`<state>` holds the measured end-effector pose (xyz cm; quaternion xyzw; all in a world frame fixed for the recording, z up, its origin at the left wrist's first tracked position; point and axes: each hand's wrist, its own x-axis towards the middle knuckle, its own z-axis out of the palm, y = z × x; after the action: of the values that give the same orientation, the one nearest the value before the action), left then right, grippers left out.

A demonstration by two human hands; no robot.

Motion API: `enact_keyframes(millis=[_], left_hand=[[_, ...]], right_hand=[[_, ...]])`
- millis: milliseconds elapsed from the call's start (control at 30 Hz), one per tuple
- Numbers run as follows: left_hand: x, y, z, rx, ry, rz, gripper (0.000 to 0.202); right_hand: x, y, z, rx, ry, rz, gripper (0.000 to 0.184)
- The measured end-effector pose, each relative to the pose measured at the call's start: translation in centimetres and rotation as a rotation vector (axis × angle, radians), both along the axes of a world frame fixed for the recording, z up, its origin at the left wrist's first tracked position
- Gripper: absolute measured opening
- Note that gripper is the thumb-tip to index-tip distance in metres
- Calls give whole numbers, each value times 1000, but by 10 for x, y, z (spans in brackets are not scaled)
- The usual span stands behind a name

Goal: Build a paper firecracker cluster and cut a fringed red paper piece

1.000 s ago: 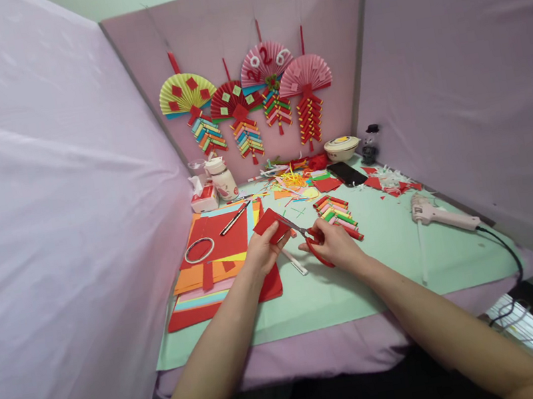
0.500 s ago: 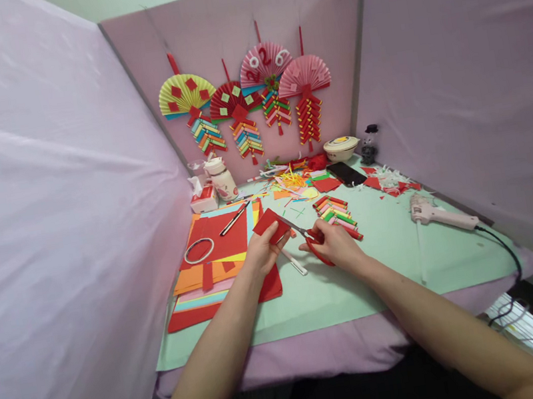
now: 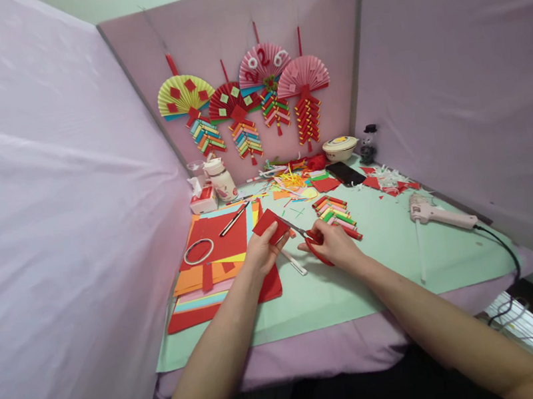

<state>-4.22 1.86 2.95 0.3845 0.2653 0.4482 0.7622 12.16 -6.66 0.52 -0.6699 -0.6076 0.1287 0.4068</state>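
Observation:
Between the thumb and fingers of my left hand (image 3: 264, 251) is a piece of red paper (image 3: 267, 223), held above the table. My right hand (image 3: 335, 245) grips red-handled scissors (image 3: 315, 246), whose blades point left and meet the paper's right edge. Whether the blades are cutting at this moment I cannot tell. Below the hands lies a white-handled tool (image 3: 296, 264), partly hidden. Just past my right hand rests a chevron of small coloured paper rolls (image 3: 334, 212), its lower part partly covered by the hand.
Stacked coloured paper (image 3: 221, 233) lies left, with a roll of tape (image 3: 198, 251) and a pen-like tool (image 3: 234, 219) on it. A glue gun (image 3: 440, 212) with its cord sits right. Paper scraps (image 3: 293, 178), a phone (image 3: 346, 173) and a flask (image 3: 220, 180) stand behind. Fan decorations (image 3: 264, 65) hang on the back wall.
Very little differs. The hands, paper and scissors hold nearly the same positions, and the whole view has shifted very slightly.

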Motion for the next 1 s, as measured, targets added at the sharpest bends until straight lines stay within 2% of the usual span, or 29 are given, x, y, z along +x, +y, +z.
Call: enact_keyframes(millis=[300,1000], left_hand=[[2,-3,-3,9,14,-59,30],[2,-5,0,-2,13,-68,27]], right_hand=[[-2,1,-2,-11,29,22,33],[-1,1,-3,18,93,27,37]])
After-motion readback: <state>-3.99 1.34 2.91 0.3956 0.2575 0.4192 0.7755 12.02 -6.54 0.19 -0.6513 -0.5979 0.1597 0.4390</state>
